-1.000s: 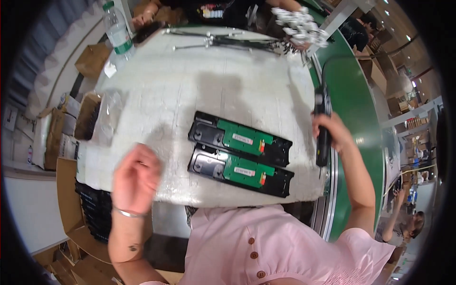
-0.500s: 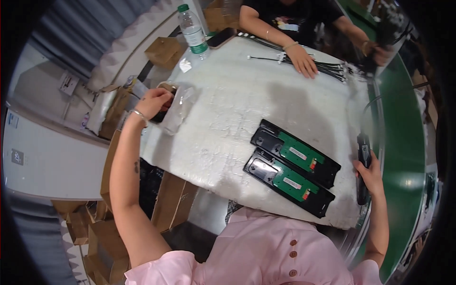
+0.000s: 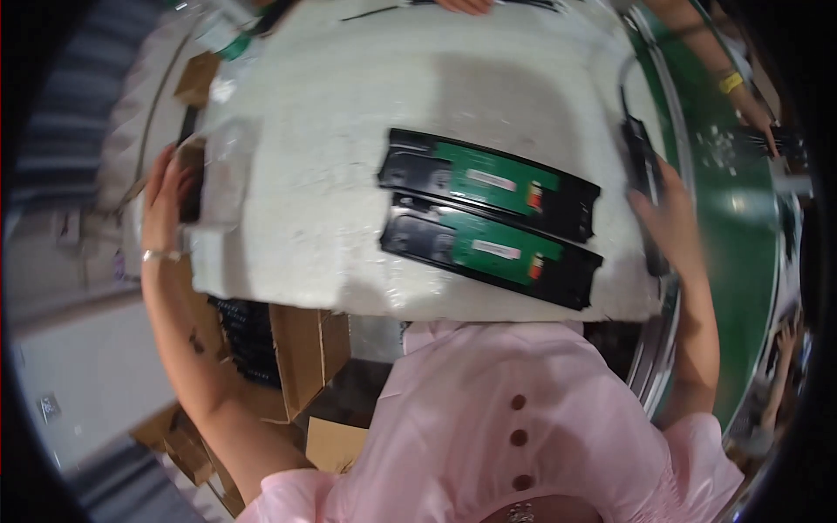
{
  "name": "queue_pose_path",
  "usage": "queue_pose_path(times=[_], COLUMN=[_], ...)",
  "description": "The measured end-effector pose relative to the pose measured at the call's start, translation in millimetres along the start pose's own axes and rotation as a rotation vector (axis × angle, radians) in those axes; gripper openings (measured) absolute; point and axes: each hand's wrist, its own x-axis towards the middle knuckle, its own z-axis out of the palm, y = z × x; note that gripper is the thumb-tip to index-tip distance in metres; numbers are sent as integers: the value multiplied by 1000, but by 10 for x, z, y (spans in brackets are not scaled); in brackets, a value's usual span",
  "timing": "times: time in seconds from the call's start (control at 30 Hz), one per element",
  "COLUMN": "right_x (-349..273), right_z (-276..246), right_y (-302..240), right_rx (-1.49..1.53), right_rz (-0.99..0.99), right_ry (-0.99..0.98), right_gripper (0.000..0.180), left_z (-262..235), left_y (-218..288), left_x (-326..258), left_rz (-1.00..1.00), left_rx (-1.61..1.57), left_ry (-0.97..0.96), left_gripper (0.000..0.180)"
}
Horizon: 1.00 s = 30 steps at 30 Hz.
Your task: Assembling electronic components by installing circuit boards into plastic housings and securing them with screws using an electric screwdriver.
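Observation:
At the table's left edge my left hand (image 3: 164, 196) touches a small brown box (image 3: 192, 155) with a dark inside. Blur hides how its fingers are set and whether they hold anything. Clear plastic film (image 3: 228, 161) lies against that box. On the right, my right hand (image 3: 673, 213) is closed round a black corded electric screwdriver (image 3: 641, 148), which points away from me along the table's edge. Between my hands lie two long black plastic housings, the far one (image 3: 571, 213) and the near one (image 3: 565, 283), side by side, each with a green circuit board fitted in it.
A white-covered table (image 3: 314, 192) spreads before me. A bottle (image 3: 228, 42) stands far left. A co-worker's hand (image 3: 466, 5) rests near black cables at the far edge; another arm (image 3: 724, 74) reaches over the green surface (image 3: 728, 253) on the right. Cardboard boxes (image 3: 301, 357) stand below left.
The view has tilted down and turned, so the table sits higher in it. My left hand has shifted from fingers inside the small box to its side. My right hand keeps the electric screwdriver.

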Motion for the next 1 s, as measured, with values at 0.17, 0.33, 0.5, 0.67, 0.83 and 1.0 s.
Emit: queue_pose_path(times=[0.17,0.33,0.5,0.67,0.83,1.0], right_x=[-47,-125,-122,-264,-274,-301], right_z=[23,-38,28,2,1,48], right_y=[-70,33,155,265,276,300], right_rx=[52,70,-104,25,79,39], right_rz=[-23,-31,61,26,89,87], right_ry=[-2,15,9,40,58,132], right_gripper=[52,52,57,58,57,57], left_z=[583,1589,2187,2355,2438,2648], left_y=[394,911,750,799,977,1012], left_x=[-300,-1071,-1312,-1255,-1064,-706], left_rz=[367,889,1059,1128,1241,1036], left_rx=[124,610,601,504,377,462], left_ry=[-17,-582,-847,-865,-853,-721], left_gripper=[34,30,54,49,22,16])
